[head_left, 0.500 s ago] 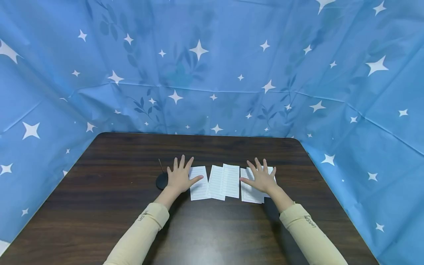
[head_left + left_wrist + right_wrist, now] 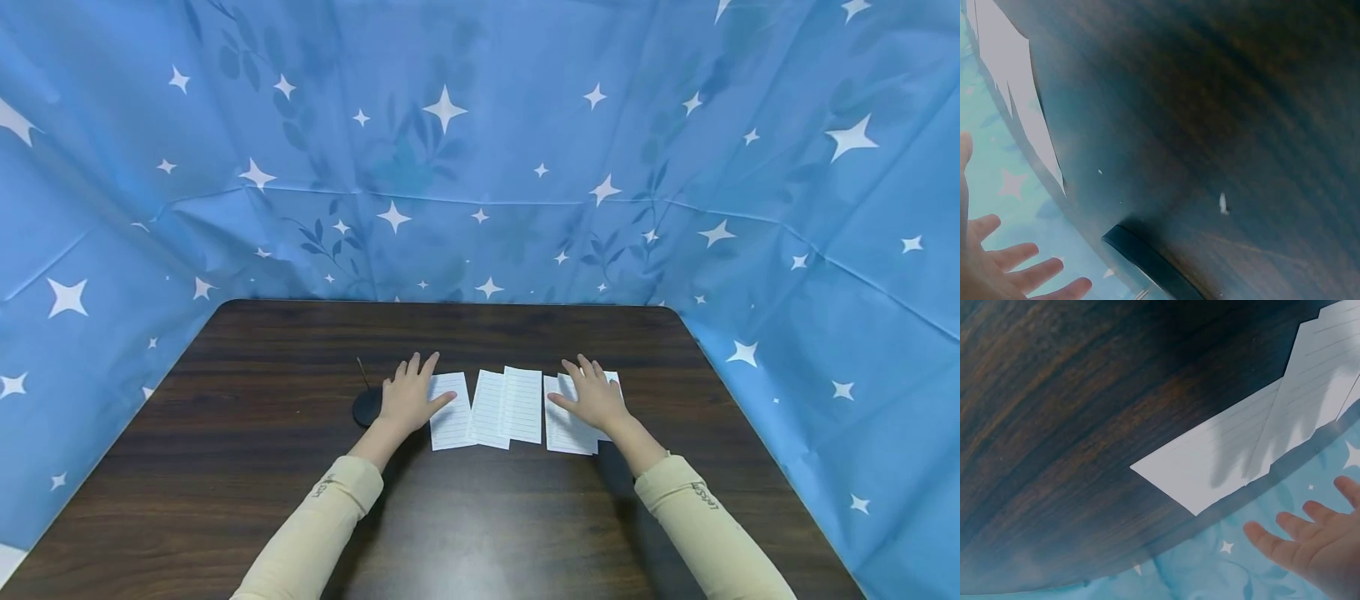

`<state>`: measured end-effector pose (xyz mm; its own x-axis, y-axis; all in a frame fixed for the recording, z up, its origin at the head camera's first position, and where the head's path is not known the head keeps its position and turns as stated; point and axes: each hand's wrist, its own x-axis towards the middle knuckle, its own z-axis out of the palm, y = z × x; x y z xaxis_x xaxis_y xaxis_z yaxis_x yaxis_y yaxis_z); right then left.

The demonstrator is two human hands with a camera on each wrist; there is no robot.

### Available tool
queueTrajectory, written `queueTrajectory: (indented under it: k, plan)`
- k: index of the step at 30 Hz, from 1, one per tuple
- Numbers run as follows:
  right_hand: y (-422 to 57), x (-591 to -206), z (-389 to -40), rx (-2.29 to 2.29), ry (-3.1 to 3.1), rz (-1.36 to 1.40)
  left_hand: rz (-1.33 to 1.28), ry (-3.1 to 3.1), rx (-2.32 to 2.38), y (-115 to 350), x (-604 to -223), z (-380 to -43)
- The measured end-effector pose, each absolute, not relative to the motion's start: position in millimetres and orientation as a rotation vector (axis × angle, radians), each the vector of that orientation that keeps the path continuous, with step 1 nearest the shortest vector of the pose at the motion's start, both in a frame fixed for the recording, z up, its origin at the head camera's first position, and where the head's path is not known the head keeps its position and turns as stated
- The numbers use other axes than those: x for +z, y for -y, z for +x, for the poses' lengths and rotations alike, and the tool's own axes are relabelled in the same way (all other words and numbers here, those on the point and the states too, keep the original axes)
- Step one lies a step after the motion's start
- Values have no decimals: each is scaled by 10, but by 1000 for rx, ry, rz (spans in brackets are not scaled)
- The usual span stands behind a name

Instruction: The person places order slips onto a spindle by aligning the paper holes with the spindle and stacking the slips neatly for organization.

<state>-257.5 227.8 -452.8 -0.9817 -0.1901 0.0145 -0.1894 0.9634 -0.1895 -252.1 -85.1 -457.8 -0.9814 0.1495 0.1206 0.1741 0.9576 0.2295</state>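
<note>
Several lined white paper sheets [image 2: 522, 408] lie in an overlapping row on the dark wooden table. My left hand [image 2: 407, 400] is held above the left end of the row, fingers spread and nothing in them. Beneath and left of it sits a round black base [image 2: 367, 407] with a thin stick rising from it. My right hand [image 2: 596, 400] hovers over the sheets at the right end, its fingers extended and holding nothing. In the right wrist view, the hand [image 2: 1310, 547] casts a finger shadow on the paper [image 2: 1210, 450], apart from it.
The brown wood-grain table [image 2: 480, 517] reaches back to a blue curtain [image 2: 480, 150] with white stars, which also hangs along both sides. Small white specks [image 2: 1223, 204] lie on the tabletop in the left wrist view.
The fingers of both hands have drawn in slightly and look a little less spread. The camera's view has shifted slightly; the sheets keep their arrangement.
</note>
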Motion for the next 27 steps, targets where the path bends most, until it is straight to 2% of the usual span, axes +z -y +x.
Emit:
queueTrajectory:
  k: [27]
  plan:
    - [-2157, -4369, -2602, -354, -3238, -425, -406, 2777, -304, 881, -4474, -2528]
